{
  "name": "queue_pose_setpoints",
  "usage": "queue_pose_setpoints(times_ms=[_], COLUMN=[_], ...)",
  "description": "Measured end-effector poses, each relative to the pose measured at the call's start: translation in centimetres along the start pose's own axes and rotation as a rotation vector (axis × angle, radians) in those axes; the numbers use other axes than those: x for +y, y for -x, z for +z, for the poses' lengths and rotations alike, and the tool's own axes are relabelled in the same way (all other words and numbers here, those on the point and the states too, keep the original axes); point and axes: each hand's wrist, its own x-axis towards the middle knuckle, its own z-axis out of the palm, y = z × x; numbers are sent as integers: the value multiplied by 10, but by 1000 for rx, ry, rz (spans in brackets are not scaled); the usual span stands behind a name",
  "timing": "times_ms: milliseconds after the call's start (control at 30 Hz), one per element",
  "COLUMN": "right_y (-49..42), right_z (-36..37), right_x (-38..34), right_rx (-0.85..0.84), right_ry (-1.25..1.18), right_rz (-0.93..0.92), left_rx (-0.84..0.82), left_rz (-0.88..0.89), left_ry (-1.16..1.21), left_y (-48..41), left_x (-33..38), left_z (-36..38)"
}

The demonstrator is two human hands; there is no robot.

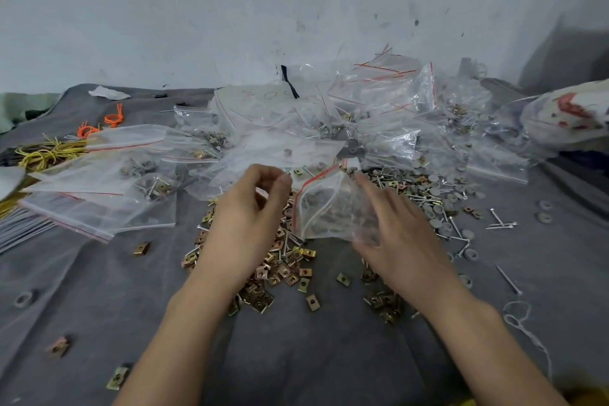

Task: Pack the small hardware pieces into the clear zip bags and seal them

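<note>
A clear zip bag [333, 208] with a red strip stands tilted above the pile, its mouth toward the upper left, with some pieces inside. My right hand [398, 241] holds its right side, the thumb seen through the plastic and the fingers blurred. My left hand [250, 211] is just left of the bag's mouth, fingers curled toward the thumb; whether it pinches anything is hidden. Brass clip nuts [283, 270] lie heaped under both hands. Nails and grey washers [438, 204] spread to the right.
Filled and empty zip bags [108, 188] lie at the left and pile up behind [379, 109] against the wall. Yellow and orange ties [49, 152] sit far left. A printed plastic bag [566, 115] is at the right. All rests on grey cloth [296, 356].
</note>
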Motion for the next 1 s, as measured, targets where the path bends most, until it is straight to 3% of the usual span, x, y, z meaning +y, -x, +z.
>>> queue_pose_setpoints(times_ms=[133, 233, 333, 433, 500, 667, 833, 1000], right_y=[1, 1, 5, 3, -6, -30, -43, -48], right_z=[-5, -9, -16, -27, -32, -32, -29, -35], right_x=[4, 5, 2, -9, -11, -5, -1, 6], right_rx=[48, 24, -74, 70, 182, 89, -34, -35], right_ry=[-14, -33, -167, -394, -347, -159, -296, -303], right_rz=[81, 126, 95, -24, -66, -56, -90, -89], left_rx=[-165, -201, -196, -205, -228, -300, -319, -256], left_rz=[215, 366, 377, 389, 409, 464, 534, 505], left_ry=[-89, -233, -270, -271, -325, -452, -420, -317], left_y=[10, 15, 17, 19, 21, 25, 28, 28], left_x=[10, 10, 11, 14, 19, 25, 23, 20], left_z=[2, 12, 17, 18, 22, 29, 30, 23])
